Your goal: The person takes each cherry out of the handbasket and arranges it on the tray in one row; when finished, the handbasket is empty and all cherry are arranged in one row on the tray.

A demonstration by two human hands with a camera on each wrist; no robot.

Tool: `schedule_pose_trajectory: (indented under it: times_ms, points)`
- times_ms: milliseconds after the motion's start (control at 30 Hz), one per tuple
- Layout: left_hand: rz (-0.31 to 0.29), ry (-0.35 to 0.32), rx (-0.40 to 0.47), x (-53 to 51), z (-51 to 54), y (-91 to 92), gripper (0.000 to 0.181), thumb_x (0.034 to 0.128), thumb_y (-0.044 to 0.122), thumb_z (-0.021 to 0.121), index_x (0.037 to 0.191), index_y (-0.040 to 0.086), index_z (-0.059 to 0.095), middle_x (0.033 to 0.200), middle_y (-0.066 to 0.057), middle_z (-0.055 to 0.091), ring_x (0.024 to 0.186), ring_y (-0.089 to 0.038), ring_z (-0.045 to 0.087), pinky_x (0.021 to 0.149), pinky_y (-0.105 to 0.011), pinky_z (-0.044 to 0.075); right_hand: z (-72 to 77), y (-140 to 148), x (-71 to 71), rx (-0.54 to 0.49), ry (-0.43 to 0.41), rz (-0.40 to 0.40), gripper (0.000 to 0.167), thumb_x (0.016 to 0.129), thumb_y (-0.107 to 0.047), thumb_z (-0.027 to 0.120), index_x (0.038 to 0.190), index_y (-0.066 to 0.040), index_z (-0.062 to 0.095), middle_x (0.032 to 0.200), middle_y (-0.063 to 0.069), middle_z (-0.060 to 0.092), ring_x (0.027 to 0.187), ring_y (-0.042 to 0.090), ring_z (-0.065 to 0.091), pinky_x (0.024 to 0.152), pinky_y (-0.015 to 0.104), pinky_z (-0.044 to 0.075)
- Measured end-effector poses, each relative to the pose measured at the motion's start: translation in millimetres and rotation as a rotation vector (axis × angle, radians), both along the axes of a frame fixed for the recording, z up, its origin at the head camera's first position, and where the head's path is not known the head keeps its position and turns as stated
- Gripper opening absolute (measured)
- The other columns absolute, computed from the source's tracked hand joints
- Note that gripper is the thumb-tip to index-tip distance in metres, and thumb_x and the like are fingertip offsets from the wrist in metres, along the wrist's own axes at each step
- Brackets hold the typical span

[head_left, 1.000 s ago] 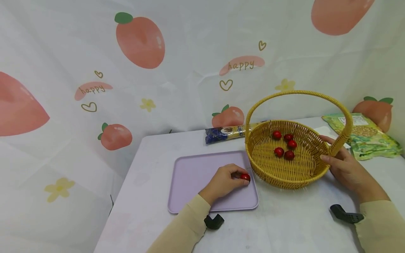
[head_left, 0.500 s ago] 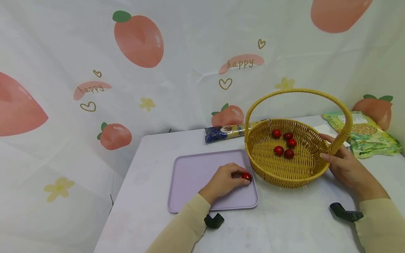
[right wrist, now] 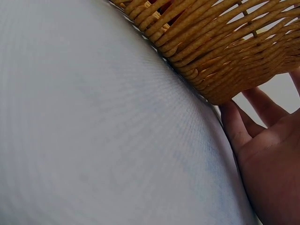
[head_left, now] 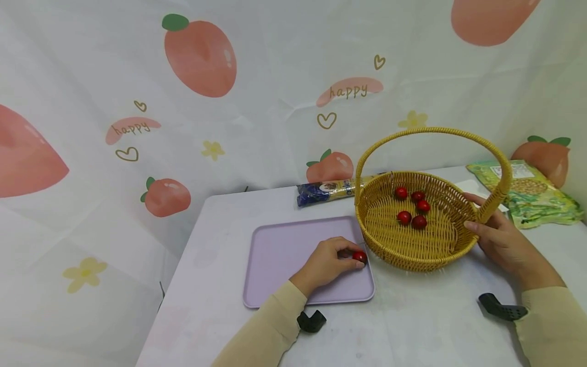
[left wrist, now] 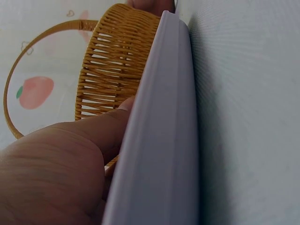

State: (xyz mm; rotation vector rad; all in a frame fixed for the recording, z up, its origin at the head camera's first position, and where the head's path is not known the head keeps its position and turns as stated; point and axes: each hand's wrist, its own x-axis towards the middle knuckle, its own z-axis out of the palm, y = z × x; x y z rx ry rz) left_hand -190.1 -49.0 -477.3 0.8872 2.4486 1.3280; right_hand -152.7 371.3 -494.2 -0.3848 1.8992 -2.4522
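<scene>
In the head view a small round red fruit (head_left: 359, 257) is at the right side of the lilac tray (head_left: 279, 260), pinched between the thumb and fingers of the left hand (head_left: 326, 265). The yellow wicker basket (head_left: 412, 262) stands to the tray's right with several red fruits (head_left: 404, 218) inside. The right hand (head_left: 509, 247) grips the basket's right rim near the handle's base, thumb on the inner side. In the left wrist view the tray's edge (left wrist: 159, 126) hides the left fingertips and the fruit. The right wrist view shows the right hand (right wrist: 269, 154) against the basket's underside (right wrist: 220, 61).
Behind the tray and basket lies a blue and yellow packet (head_left: 321, 192). A green and yellow bag (head_left: 527, 193) lies at the back right, beside a white sheet partly behind the basket. A printed cloth (head_left: 275, 76) hangs behind the white table (head_left: 220, 336).
The left hand and the pinched fruit have shifted very slightly to the right on the tray. The right hand and basket hold their place, while the head view has tilted a little.
</scene>
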Motion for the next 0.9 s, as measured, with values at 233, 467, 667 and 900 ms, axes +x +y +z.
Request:
schedule_pose_trajectory:
  times_ms: [233, 467, 667, 900]
  points:
    - [0.009, -0.011, 0.001, 0.6, 0.1, -0.2, 0.029, 0.0924, 0.022, 0.092, 0.119, 0.016, 0.084, 0.103, 0.015, 0.071, 0.096, -0.006, 0.062, 0.087, -0.025, 0.051, -0.1, 0.4, -0.2, -0.005, 0.011, 0.011, 0.069, 0.111, 0.010, 0.042, 0.172, -0.020, 0.031, 0.159, -0.003, 0.038, 0.137, 0.005, 0.048, 0.102, 0.017, 0.039]
    - [0.070, -0.107, 0.092, 1.0, -0.7, -1.7, 0.027, 0.1007, 0.033, 0.083, 0.121, 0.016, 0.083, 0.106, 0.014, 0.073, 0.093, -0.007, 0.065, 0.082, -0.029, 0.053, 0.9, -0.1, -0.8, -0.006, 0.012, 0.008, 0.069, 0.111, 0.010, 0.043, 0.172, -0.020, 0.031, 0.160, -0.003, 0.038, 0.138, 0.005, 0.046, 0.104, 0.016, 0.037]
    - [0.130, -0.183, 0.206, 1.1, 4.0, -0.2, 0.032, 0.1112, 0.038, 0.066, 0.124, 0.013, 0.081, 0.110, 0.005, 0.077, 0.094, -0.013, 0.069, 0.081, -0.031, 0.055, 1.7, 0.5, -0.8, -0.004, 0.009, 0.005, 0.068, 0.111, 0.009, 0.044, 0.171, -0.020, 0.032, 0.159, -0.003, 0.039, 0.138, 0.006, 0.047, 0.103, 0.017, 0.037]
    - [0.125, -0.261, 0.316, 1.7, 16.8, -1.0, 0.046, 0.1191, 0.039, 0.045, 0.136, 0.009, 0.075, 0.123, -0.001, 0.076, 0.102, -0.019, 0.070, 0.084, -0.039, 0.058, 0.9, -0.7, 1.0, -0.005, 0.019, 0.005, 0.068, 0.111, 0.009, 0.044, 0.171, -0.020, 0.033, 0.158, -0.003, 0.041, 0.138, 0.006, 0.047, 0.103, 0.018, 0.037]
